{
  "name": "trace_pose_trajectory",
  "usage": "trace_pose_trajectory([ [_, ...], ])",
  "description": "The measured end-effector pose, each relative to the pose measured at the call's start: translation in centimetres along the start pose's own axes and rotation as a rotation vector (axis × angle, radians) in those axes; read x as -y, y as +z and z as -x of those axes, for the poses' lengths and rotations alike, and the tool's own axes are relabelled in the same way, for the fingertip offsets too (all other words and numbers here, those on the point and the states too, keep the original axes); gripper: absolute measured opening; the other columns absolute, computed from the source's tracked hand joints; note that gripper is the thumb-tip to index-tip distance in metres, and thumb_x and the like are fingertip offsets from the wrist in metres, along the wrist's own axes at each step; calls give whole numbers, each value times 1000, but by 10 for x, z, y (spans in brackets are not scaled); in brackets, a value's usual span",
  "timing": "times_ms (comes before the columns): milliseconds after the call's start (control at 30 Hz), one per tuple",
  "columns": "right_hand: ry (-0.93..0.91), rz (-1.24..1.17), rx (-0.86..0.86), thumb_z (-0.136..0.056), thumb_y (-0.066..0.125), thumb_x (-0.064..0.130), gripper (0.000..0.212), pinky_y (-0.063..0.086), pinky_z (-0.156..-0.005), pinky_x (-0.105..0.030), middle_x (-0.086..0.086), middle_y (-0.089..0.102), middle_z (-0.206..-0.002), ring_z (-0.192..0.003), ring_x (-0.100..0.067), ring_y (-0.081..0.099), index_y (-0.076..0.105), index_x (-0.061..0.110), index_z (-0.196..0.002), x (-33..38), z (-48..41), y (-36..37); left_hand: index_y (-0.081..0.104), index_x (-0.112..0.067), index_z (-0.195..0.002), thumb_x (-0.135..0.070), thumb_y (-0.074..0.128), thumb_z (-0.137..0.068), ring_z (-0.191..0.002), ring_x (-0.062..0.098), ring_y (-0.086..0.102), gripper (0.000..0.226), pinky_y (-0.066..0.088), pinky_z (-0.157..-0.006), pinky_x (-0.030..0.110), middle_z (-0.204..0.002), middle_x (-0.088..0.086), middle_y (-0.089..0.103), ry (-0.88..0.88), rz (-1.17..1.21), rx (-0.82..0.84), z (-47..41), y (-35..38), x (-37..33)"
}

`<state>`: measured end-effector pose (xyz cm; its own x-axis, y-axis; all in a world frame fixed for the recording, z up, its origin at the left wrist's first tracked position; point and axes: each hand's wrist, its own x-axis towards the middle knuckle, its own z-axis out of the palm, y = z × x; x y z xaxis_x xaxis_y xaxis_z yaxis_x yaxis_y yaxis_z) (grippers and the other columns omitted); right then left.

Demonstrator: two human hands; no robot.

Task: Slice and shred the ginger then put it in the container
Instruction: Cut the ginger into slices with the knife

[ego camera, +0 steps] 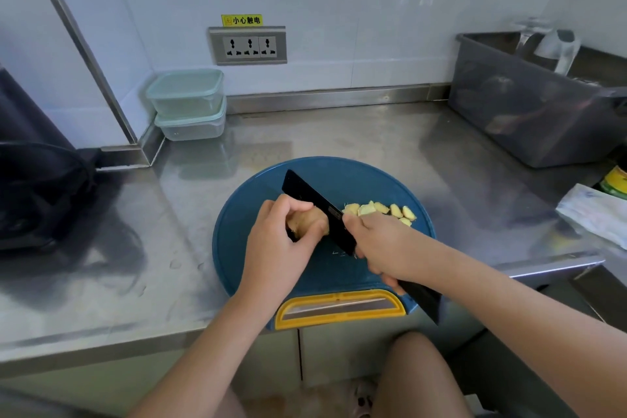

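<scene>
2 hands work over the round blue cutting board [258, 214] on the steel table [373, 139]. the left hand [281, 241] is curled around the ginger [307, 219], pinning it to the board; the right hand [380, 241] is closed on the handle of a black cleaver [319, 210], its blade set against the ginger's cut face. several pale slices [383, 209] lie just right of the blade. ginger looks firm, knobbly and fibrous, likely slippery where cut, so hold it by the uncut skin side, fingertips tucked back. 2 stacked lidded containers [188, 103] wait well apart near the wall.
</scene>
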<state>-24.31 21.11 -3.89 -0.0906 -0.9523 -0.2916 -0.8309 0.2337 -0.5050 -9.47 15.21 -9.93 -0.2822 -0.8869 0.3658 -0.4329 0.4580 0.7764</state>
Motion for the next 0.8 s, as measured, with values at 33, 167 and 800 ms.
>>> trace_pose_trajectory([
  [33,12,-30,17,-104,16,32,37,32,-51,-25,-2,39,-66,-51,-12,35,44,10,-93,-3,6,-1,58,-30,-100,-31,70,-78,-88,2,53,25,40,-67,6,-97,-10,54,-7,5,0,0,0,0],
  [167,90,-251,-19,-99,37,45,30,40,-38,-25,-6,47,-61,-33,-13,41,40,15,-98,-11,17,-3,58,-29,-99,-32,70,-77,-91,0,53,25,39,-69,6,-98,-12,54,-38,19,3,0,0,-2],
  [800,16,-397,-189,-101,34,40,34,38,-39,-25,-7,57,-50,-32,-22,40,44,10,-89,-16,24,-38,58,-30,-101,-29,68,-82,-94,-6,48,21,37,-71,2,-105,-12,49,-8,43,47,1,-5,-3],
])
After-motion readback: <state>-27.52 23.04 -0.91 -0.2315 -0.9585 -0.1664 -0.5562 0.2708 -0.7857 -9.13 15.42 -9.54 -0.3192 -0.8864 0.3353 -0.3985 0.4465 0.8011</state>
